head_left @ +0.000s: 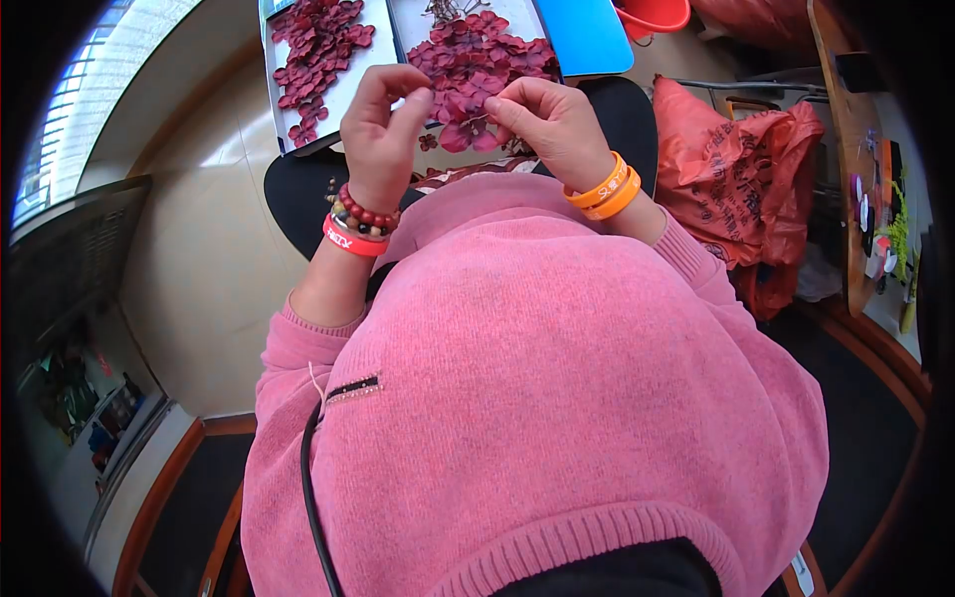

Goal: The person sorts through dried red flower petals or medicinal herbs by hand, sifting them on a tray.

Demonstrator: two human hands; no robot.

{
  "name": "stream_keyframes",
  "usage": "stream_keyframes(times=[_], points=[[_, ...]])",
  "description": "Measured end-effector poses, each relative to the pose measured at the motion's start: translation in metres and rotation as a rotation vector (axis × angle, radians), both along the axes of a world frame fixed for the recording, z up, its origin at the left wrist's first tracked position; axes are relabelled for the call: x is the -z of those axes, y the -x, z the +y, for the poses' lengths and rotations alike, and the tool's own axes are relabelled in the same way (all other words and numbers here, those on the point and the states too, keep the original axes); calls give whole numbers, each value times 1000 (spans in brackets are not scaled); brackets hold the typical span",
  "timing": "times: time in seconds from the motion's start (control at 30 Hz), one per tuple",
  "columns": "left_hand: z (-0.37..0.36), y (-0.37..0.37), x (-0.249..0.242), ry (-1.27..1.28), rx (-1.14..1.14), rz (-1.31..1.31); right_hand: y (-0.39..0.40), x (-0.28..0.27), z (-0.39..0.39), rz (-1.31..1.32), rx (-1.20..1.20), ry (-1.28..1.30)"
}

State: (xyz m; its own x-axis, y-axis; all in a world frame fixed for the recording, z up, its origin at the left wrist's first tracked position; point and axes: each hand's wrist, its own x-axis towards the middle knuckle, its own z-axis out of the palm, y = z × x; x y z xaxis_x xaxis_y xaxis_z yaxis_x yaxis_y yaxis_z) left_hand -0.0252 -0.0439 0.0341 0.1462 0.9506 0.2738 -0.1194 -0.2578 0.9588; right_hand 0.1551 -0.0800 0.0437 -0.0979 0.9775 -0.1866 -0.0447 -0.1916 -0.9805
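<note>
Between my hands, over my lap, is a dark pink artificial flower (466,134) with rounded petals. My right hand (557,124), with orange wristbands, pinches a thin stem-like piece at the flower's right side between thumb and forefinger. My left hand (383,124), wearing beads and a red band, has thumb and forefinger brought together at the flower's upper left; what lies between those fingertips is too small to make out. Just beyond the hands, a pile of dark red fabric flowers (487,55) covers a white tray (512,10).
Left of that pile, another white tray (363,75) bears more dark red flowers (316,55). A blue board (587,35) adjoins on the right, near a red basin (657,12). Red plastic bags (731,159) stand at my right, beside a wooden-edged table (846,149).
</note>
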Motion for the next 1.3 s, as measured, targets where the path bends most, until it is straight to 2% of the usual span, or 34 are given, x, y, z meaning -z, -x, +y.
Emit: stream_keyframes(times=[0.07,0.1,0.2,0.33,0.4,0.57,0.7,0.77,0.83,0.93,1.1,1.2,1.23,1.3], points=[[-3,2,-8,-385,50,293,2,2,0,-13,18,-41],[-8,-1,-11,-425,35,397,2,4,0,-2,26,-62],[-14,-6,1,-409,-19,577,3,4,0,18,44,-83],[-16,-3,7,-314,80,566,-1,6,-3,34,3,-21],[-16,-3,10,-272,108,527,2,11,-3,62,33,-77],[-19,-13,16,-329,57,567,7,23,-3,95,20,-162],[-23,-16,19,-371,22,571,-2,20,-3,19,-61,-17],[-21,-15,19,-435,13,602,-2,11,-2,110,-81,92],[-21,-15,22,-364,32,556,-2,4,-3,203,-67,215],[-22,-17,28,-244,76,492,-2,19,1,349,-22,263],[-10,-22,26,-108,253,505,-17,24,4,278,-70,292],[19,-25,42,-73,168,752,-26,40,5,159,-63,283],[34,-23,61,-153,86,886,-29,44,5,106,-61,267],[49,-27,73,-144,79,1094,-36,51,3,-99,-27,100]])
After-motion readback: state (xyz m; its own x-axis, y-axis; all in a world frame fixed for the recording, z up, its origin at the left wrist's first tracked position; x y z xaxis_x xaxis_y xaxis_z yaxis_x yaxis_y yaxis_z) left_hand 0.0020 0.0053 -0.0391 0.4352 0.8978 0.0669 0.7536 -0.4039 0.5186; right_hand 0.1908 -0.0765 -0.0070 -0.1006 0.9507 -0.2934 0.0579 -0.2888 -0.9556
